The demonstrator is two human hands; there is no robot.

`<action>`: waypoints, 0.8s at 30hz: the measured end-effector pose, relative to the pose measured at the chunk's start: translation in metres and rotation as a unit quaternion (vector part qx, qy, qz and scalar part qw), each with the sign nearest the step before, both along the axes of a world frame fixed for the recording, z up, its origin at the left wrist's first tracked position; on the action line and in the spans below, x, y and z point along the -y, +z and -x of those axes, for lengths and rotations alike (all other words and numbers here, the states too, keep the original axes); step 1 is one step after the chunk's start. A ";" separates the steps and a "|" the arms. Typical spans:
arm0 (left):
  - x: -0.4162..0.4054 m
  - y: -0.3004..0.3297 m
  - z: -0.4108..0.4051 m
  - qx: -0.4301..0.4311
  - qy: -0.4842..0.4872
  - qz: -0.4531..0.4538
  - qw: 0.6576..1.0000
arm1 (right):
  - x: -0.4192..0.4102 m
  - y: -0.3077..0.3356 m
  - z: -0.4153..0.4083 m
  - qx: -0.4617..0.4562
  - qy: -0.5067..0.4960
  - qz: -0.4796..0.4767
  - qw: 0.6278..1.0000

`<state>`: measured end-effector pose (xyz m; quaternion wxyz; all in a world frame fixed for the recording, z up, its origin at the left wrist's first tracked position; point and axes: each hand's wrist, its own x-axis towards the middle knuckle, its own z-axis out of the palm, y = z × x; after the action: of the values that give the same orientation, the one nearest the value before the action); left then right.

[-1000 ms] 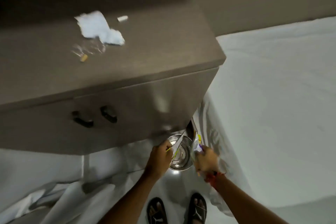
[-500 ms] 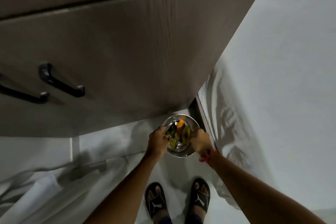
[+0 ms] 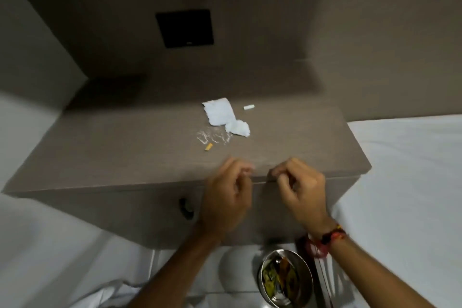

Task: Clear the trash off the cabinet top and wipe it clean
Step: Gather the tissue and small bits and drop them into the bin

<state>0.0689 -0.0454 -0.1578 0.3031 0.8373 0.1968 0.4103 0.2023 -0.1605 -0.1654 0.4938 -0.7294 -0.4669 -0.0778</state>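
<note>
Hands (image 3: 265, 187) raised from bin (image 3: 286, 279) | torn paper (image 3: 220, 114) long axis front-back

Both hands are hovering over the near edge of the brown cabinet top (image 3: 125, 147), the left hand (image 3: 228, 195) and right hand (image 3: 301, 189) loosely curled and holding nothing. Farther back, a torn white paper (image 3: 219, 114), a crumpled tissue (image 3: 238, 128), clear plastic wrap (image 3: 213, 137), a small yellow stub (image 3: 208, 147) and a white stub (image 3: 249, 107) are lying. A metal bin (image 3: 286, 280) holding wrappers is sitting on the floor, near right.
</note>
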 end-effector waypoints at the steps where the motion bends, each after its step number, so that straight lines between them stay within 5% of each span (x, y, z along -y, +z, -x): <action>1: -0.018 0.019 -0.001 0.016 0.030 -0.008 0.999 | -0.017 0.020 -0.003 0.001 -0.001 -0.018 1.000; 5: -0.102 0.060 -0.030 -0.098 0.133 -0.038 0.986 | -0.097 0.067 -0.023 -0.019 -0.030 0.054 0.998; 8: -0.148 0.063 -0.060 -0.304 0.092 -0.043 0.947 | -0.141 0.068 -0.034 -0.020 -0.004 0.237 0.971; 11: -0.166 0.051 -0.076 -0.411 0.067 -0.074 0.906 | -0.155 0.056 -0.034 -0.041 0.034 0.271 0.961; 16: -0.161 0.048 -0.077 -0.343 0.149 -0.177 0.910 | -0.156 0.043 -0.049 -0.127 -0.009 0.184 0.975; 20: -0.125 0.057 -0.060 -0.150 0.169 -0.084 0.970 | -0.120 0.049 -0.053 -0.247 -0.028 0.061 0.967; 24: -0.046 0.042 -0.040 -0.010 0.076 -0.049 0.996 | -0.049 0.042 -0.032 -0.322 0.000 -0.011 0.947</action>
<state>0.1086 0.0003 -0.1161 0.2278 0.8377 0.2424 0.4331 0.2341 -0.1111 -0.1236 0.6261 -0.7101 -0.2820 0.1557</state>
